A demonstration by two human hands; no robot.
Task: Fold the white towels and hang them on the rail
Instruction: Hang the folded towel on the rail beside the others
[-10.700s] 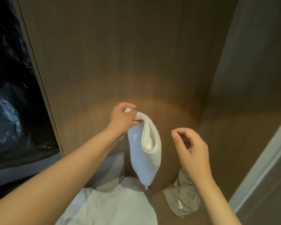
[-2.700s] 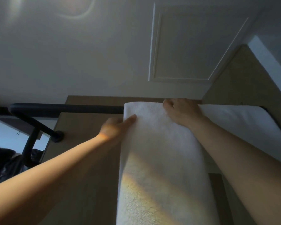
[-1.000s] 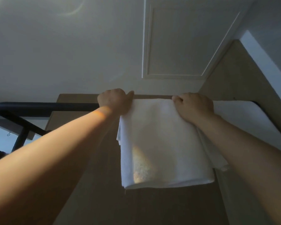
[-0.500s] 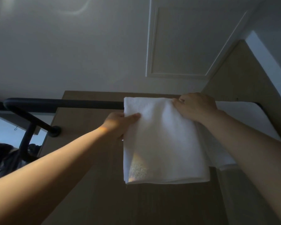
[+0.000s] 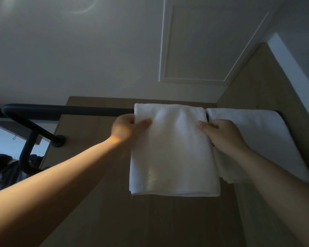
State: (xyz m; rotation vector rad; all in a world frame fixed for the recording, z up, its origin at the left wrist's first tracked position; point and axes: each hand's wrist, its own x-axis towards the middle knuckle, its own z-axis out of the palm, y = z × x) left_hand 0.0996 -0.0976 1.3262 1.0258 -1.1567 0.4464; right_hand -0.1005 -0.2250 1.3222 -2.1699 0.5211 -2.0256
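Towel [image 5: 171,148] over rail [image 5: 70,111], hands pinching its edges.
R hand [image 5: 221,134] lower than 0.5 s ago, 3 o'clock edge; L hand [image 5: 127,127] 9 o'clock. Fingers behind it hidden.

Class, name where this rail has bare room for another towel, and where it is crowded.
Bare rail runs from its left bend to the held towel. The right end is crowded: that towel and the second towel hang nearly touching.
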